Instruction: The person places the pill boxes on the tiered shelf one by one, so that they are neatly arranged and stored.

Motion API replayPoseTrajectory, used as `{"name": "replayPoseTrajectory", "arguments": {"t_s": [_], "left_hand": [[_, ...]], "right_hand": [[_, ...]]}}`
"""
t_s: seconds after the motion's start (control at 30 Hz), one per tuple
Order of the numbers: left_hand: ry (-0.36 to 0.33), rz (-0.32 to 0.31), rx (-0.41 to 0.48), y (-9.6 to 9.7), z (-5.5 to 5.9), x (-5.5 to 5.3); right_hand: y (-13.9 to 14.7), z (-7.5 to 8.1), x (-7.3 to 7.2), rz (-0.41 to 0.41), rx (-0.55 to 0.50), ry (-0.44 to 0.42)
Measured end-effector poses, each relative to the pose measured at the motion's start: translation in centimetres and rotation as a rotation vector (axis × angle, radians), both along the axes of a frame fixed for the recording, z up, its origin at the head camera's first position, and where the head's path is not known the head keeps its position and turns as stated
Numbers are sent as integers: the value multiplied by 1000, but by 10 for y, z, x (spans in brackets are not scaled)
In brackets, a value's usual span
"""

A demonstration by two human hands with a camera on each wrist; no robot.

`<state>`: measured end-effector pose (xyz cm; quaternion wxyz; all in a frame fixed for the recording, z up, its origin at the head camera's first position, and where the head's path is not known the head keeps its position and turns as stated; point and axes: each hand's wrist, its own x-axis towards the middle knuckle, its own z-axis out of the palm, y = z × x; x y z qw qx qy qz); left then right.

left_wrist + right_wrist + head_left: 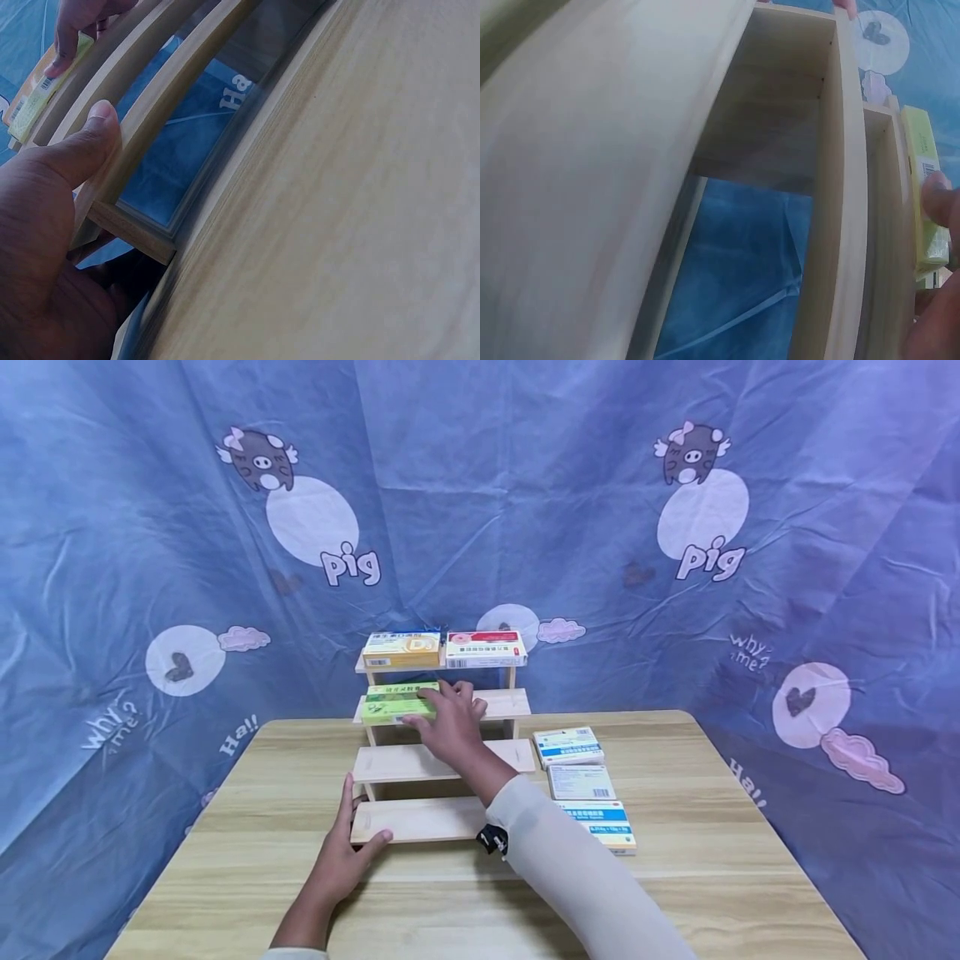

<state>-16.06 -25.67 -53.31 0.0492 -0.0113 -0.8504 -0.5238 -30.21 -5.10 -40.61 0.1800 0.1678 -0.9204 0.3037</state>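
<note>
A four-step wooden shelf stand (442, 760) stands on the table. On its second step from the top lies a green medicine box (397, 703). My right hand (453, 727) holds this box by its right part, thumb at the front edge; in the right wrist view the thumb lies against the green box (924, 172), the other fingers partly out of sight. My left hand (341, 852) grips the left end of the lowest step, thumb in front. The left wrist view shows the left hand (52, 195) around the stand's end (135, 231), its fingers mostly hidden.
On the top step sit a yellow-white box (401, 650) and a red-white box (486, 649). Right of the stand, blue-white boxes (568, 746) and a white box (581, 782) lie on the wooden table (690, 860). A blue printed curtain (480, 527) hangs behind.
</note>
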Motion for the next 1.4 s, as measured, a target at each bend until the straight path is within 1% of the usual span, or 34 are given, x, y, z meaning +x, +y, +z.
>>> {"name": "replayPoseTrajectory", "arguments": {"t_s": [0.27,0.43,0.53,0.67,0.87,0.93,0.97,1.1,1.17,1.23,1.4], "left_hand": [[-1,4,2,0,1,-1],[16,7,-5,1,0,0],[13,4,-5,2,-1,1],[0,4,-4,1,0,1],[1,6,-12,0,2,1],[3,4,-20,0,2,1],[4,4,-22,0,2,1],[5,1,-12,0,0,1],[4,-2,-4,0,0,1],[-2,-4,1,0,-1,0],[-10,-3,-8,0,2,1]], "right_hand": [[2,3,-1,-11,21,2],[6,0,3,-1,16,10],[11,-2,6,2,4,3],[20,-4,10,21,-57,2],[35,-5,18,106,-169,41],[40,-15,14,124,-187,83],[42,-16,15,135,-200,88],[50,-15,21,150,-224,78],[55,-6,32,140,-237,31],[61,-6,36,137,-253,19],[79,-9,45,139,-299,42]]}}
